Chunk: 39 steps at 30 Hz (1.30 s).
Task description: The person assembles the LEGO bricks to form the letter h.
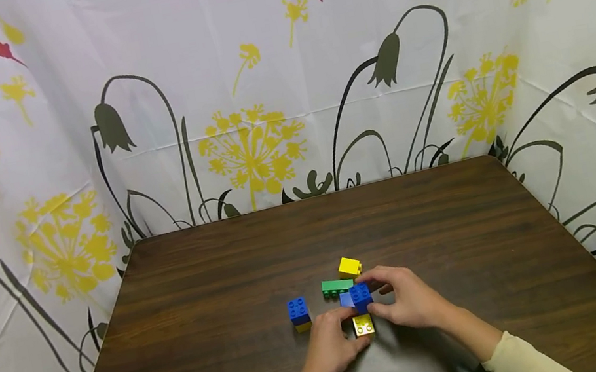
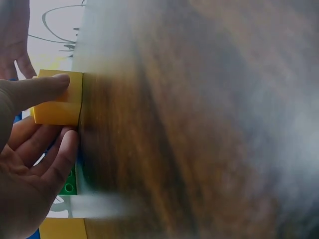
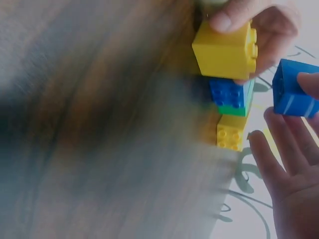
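My left hand (image 1: 328, 343) grips a yellow toy building brick (image 1: 363, 325) between thumb and fingers, its studs facing up. In the left wrist view the thumb presses on one side of this yellow brick (image 2: 72, 107). My right hand (image 1: 407, 296) pinches a blue brick (image 1: 361, 297) just beyond the yellow one. The right wrist view has that blue brick (image 3: 286, 92) raised above the level of the yellow brick's (image 3: 222, 55) studs, with a gap between them. Behind my hands lie another blue brick (image 1: 345, 299), a green brick (image 1: 337, 285) and a yellow brick (image 1: 350, 267).
Left of my left hand stands a blue brick (image 1: 298, 310) on top of a yellow brick (image 1: 303, 327). Everything is on a dark wooden table (image 1: 204, 296). A white curtain (image 1: 249, 42) with printed flowers hangs along its back and sides.
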{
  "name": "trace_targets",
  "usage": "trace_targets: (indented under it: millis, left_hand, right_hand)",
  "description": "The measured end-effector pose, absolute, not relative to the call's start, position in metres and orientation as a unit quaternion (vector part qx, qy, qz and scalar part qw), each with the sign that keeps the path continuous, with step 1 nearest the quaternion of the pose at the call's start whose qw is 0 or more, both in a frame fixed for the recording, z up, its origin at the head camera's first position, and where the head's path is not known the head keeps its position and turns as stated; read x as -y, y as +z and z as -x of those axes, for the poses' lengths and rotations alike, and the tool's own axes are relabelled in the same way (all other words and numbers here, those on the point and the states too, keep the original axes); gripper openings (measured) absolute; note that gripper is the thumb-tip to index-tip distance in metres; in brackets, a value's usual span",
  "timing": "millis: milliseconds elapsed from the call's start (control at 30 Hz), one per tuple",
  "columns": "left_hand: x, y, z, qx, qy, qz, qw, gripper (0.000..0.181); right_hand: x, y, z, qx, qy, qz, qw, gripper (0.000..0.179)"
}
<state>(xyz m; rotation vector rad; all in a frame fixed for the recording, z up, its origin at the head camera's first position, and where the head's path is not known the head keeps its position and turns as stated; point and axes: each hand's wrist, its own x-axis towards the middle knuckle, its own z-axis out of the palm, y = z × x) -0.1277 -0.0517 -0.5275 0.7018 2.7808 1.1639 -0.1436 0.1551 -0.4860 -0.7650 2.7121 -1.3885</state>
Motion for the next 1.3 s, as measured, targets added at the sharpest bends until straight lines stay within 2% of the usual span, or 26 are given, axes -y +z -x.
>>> trace_targets:
  millis: [233,500,900,1300]
  left_hand:
    - [0.054,-0.526,0.129,-0.894,0.391,-0.215,0.040,0.043]
    - [0.055,-0.525,0.129,-0.893,0.392,-0.217,0.047,0.053]
    - [0.054,-0.524,0.129,-0.887,0.398,-0.228,0.045,0.052]
    - [0.053,-0.524,0.130,-0.892,0.385,-0.233,0.043,0.049]
  right_hand:
    - [-0.152,-0.488,0.130,-0.857,-0.442,0.262,0.034,0.042]
    - [-0.148,-0.497,0.124,-0.861,-0.433,0.263,0.044,0.041]
    - [-0.151,-0.499,0.118,-0.870,-0.381,0.313,-0.021,0.053]
    - [-0.150,-0.497,0.116,-0.875,-0.363,0.320,-0.015,0.053]
